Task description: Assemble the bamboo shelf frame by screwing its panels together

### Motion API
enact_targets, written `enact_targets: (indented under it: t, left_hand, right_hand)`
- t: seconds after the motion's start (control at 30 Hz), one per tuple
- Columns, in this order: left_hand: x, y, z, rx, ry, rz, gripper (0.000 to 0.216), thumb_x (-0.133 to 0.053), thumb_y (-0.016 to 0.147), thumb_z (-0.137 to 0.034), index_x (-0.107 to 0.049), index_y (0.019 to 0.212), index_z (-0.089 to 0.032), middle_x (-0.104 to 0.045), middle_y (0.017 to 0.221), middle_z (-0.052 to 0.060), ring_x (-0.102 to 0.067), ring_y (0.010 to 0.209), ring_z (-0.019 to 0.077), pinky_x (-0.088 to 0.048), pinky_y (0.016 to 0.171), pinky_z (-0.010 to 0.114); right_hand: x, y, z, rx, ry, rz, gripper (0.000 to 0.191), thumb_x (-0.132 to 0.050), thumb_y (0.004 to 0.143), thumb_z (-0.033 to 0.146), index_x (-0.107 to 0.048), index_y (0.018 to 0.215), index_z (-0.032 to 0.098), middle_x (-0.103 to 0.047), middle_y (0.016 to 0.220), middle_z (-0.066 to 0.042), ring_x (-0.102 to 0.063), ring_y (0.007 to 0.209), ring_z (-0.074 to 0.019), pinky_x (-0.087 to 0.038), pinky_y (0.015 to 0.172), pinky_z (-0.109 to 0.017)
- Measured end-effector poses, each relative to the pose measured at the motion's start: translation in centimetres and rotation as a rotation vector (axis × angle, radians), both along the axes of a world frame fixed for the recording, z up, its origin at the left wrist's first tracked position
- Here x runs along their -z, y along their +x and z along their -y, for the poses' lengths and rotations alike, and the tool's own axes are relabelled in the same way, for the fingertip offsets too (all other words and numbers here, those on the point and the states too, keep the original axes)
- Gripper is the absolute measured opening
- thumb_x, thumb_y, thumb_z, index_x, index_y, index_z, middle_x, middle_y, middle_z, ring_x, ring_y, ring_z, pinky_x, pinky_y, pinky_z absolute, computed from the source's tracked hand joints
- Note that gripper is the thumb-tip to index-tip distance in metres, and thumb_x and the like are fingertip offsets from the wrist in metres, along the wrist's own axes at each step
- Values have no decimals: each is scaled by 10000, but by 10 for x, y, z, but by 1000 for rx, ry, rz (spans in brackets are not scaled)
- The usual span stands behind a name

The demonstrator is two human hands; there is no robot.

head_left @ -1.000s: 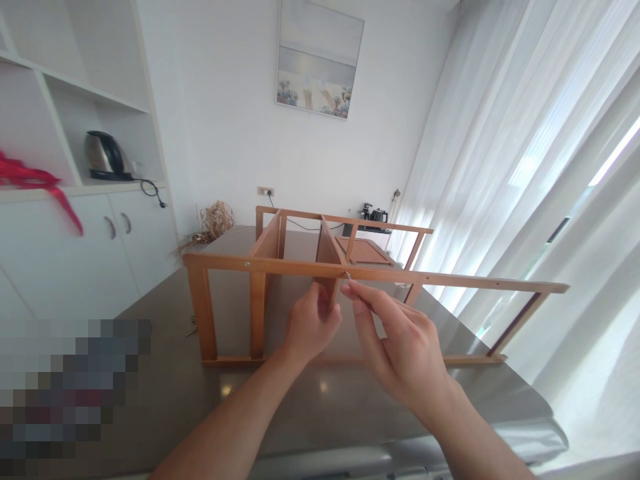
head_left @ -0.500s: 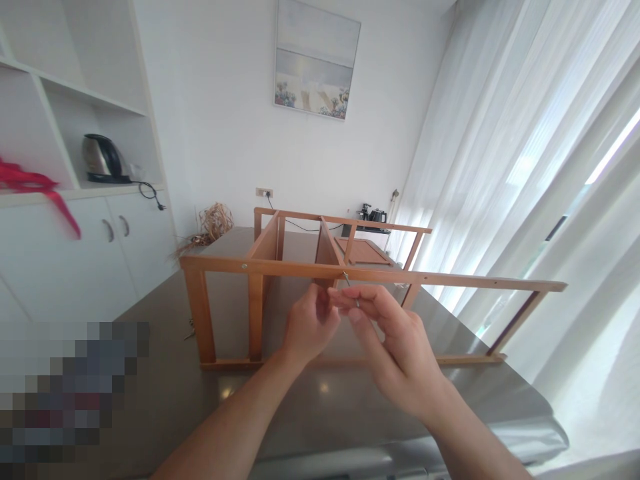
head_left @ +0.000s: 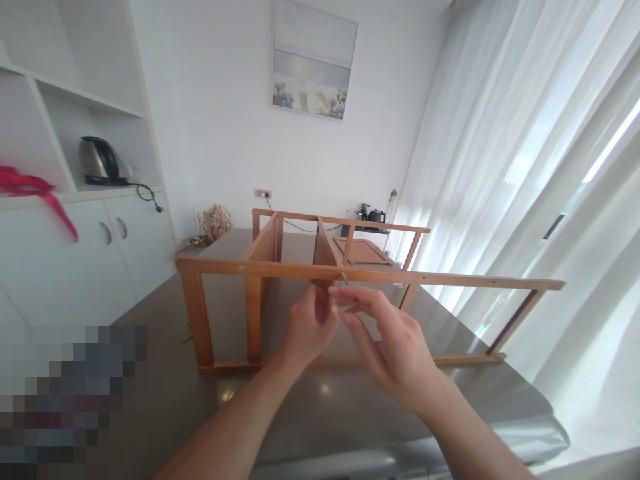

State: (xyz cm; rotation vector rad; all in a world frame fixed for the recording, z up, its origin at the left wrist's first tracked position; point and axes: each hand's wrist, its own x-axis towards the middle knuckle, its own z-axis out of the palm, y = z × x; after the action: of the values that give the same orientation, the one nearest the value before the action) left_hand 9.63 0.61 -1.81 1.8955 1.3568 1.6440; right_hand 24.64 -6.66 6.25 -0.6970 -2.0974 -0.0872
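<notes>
A wooden shelf frame (head_left: 285, 269) lies on its side on the table, its long rail running across in front of me. Below that rail, my left hand (head_left: 311, 321) is closed at the end of a shelf board (head_left: 327, 245); its fingertips are partly hidden. My right hand (head_left: 387, 333) holds a thin metal hex key (head_left: 346, 280) between thumb and fingers. The key's upper end meets the rail where the shelf board joins it. Much of the key is hidden by the fingers.
The grey table (head_left: 295, 407) carries a wooden panel (head_left: 363, 251) behind the frame and dried plant stalks (head_left: 215, 223) at the far left. A kettle (head_left: 100, 160) stands in the white cabinet. Pale curtains (head_left: 480, 133) hang along the right.
The fingers of my right hand have shifted slightly around the hex key, with the thumb a little lower and to the left. My left hand stays in place. The view has moved slightly.
</notes>
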Motion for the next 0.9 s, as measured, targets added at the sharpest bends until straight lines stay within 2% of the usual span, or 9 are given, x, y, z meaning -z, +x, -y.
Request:
enact_targets:
  t: [0.43,0.67,0.9]
  left_hand:
    - [6,0,-2,1,17,5,166,-629,798,-305,-479,815,-236,-647,698,-16,-613,618,163,-405,576,256]
    - [3,6,-3,-126,-14,-5,129,-608,762,-254,-482,742,-235,-620,675,-1,-605,626,176,-401,566,268]
    - [9,17,-9,-28,-66,39,189,-652,811,-291,-478,879,-258,-637,681,19,-663,609,225,-459,521,312]
  right_hand:
    - [0,-5,2,-11,-2,-35,280,-506,1004,179,-518,1281,217,-690,1136,-45,-668,983,-143,-547,839,-256]
    - [1,-7,0,-17,7,-47,262,-490,1011,189,-515,1270,217,-693,1128,-61,-671,950,-155,-554,809,-278]
    - [2,-8,-1,-19,32,-61,248,-480,1020,204,-515,1266,204,-704,1084,-72,-674,938,-168,-560,788,-291]
